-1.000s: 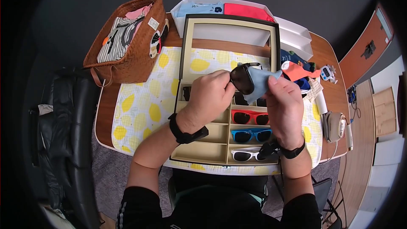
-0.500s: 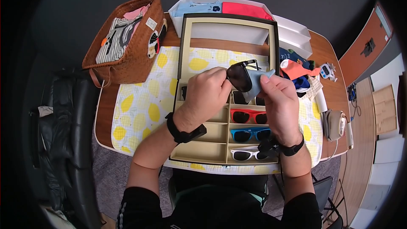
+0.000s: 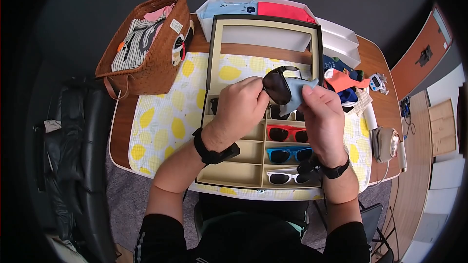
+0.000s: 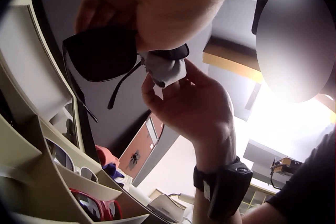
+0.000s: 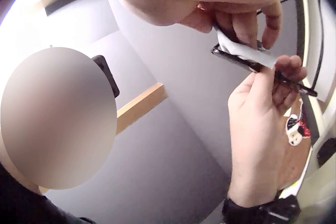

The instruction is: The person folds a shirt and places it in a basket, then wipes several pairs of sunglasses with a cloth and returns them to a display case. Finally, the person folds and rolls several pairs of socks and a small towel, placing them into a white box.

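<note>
Curling left hand point(image 3: 239, 109) round one pair of dark sunglasses point(image 3: 277, 89) | pinching one creased blue cloth point(image 3: 297, 93) in right hand point(image 3: 324, 119) | holding both above hinged edge of box point(image 3: 239, 174) | lying toward near right corner: three glossy coloured frames point(image 3: 289, 151)

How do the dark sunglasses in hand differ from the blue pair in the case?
The dark sunglasses have a black frame; the blue sunglasses have a bright blue one. The dark pair is held up, tilted, by the left hand, while the blue pair lies in the case. The right hand holds a cloth against the dark pair; none touches the blue. Both have dark lenses.
</note>
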### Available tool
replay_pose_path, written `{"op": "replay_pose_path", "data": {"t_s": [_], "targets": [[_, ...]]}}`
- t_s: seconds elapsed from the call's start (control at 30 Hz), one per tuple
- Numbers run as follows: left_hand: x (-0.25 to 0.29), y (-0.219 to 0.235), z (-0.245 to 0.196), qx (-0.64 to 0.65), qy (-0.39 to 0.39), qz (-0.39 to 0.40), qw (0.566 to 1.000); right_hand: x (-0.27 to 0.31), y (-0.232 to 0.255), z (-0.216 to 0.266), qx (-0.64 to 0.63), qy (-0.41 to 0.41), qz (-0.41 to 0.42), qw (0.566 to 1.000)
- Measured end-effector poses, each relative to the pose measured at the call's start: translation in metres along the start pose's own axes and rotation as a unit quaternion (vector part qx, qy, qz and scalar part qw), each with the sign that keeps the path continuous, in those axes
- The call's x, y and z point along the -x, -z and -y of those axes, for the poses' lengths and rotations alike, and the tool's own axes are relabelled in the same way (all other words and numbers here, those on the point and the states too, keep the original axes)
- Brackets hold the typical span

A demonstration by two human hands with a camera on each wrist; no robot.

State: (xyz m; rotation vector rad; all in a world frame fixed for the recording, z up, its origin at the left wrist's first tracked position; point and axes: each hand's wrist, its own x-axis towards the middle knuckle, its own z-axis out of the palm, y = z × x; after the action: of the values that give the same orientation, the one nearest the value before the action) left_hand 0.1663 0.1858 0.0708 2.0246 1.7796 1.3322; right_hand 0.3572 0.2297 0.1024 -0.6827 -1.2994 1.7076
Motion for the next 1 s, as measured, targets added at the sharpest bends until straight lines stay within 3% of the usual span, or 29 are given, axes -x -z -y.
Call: {"op": "replay_pose_path", "data": {"t_s": [0.13, 0.2, 0.23, 0.27, 0.3, 0.33, 0.43, 0.5, 0.67, 0.73, 0.87, 0.93, 1.0], "targets": [[-0.003, -0.001, 0.005, 0.034, 0.056, 0.054, 0.996, -0.004, 0.004, 0.012, 0.067, 0.026, -0.001, 0.997], [-0.004, -0.009, 0.014, 0.313, 0.167, 0.021, 0.935, -0.012, 0.018, 0.015, 0.181, 0.066, -0.041, 0.98], [-0.009, -0.006, 0.018, 0.351, 0.151, 0.037, 0.923, -0.015, 0.02, 0.017, 0.181, 0.069, -0.046, 0.98], [-0.01, -0.003, 0.017, 0.377, 0.181, 0.031, 0.908, -0.018, 0.023, 0.019, 0.388, 0.093, -0.089, 0.913], [-0.011, -0.001, 0.014, 0.401, 0.21, 0.025, 0.891, -0.02, 0.025, 0.02, 0.576, 0.109, -0.13, 0.8], [-0.012, -0.002, 0.014, 0.422, 0.206, 0.018, 0.883, -0.022, 0.026, 0.015, 0.605, 0.166, -0.143, 0.765], [-0.013, -0.001, 0.013, 0.452, 0.227, 0.048, 0.861, -0.021, 0.022, 0.004, 0.528, 0.16, -0.076, 0.83], [-0.011, -0.004, 0.012, 0.454, 0.224, 0.057, 0.86, -0.02, 0.01, 0.003, 0.478, 0.106, -0.031, 0.871], [-0.011, -0.003, 0.011, 0.453, 0.232, 0.053, 0.859, -0.012, -0.002, 0.0, 0.404, 0.116, 0.029, 0.907], [-0.011, -0.004, 0.011, 0.448, 0.231, 0.05, 0.862, -0.01, -0.002, 0.004, 0.359, 0.07, 0.082, 0.927], [-0.009, -0.007, 0.012, 0.474, 0.21, 0.046, 0.854, -0.009, -0.005, -0.008, 0.282, 0.045, 0.091, 0.954], [-0.008, -0.007, 0.009, 0.471, 0.206, 0.05, 0.857, -0.008, -0.008, -0.015, 0.249, 0.125, 0.066, 0.958], [-0.008, -0.008, 0.005, 0.514, 0.206, 0.033, 0.832, -0.009, -0.008, -0.013, 0.242, 0.106, 0.065, 0.962]]}}
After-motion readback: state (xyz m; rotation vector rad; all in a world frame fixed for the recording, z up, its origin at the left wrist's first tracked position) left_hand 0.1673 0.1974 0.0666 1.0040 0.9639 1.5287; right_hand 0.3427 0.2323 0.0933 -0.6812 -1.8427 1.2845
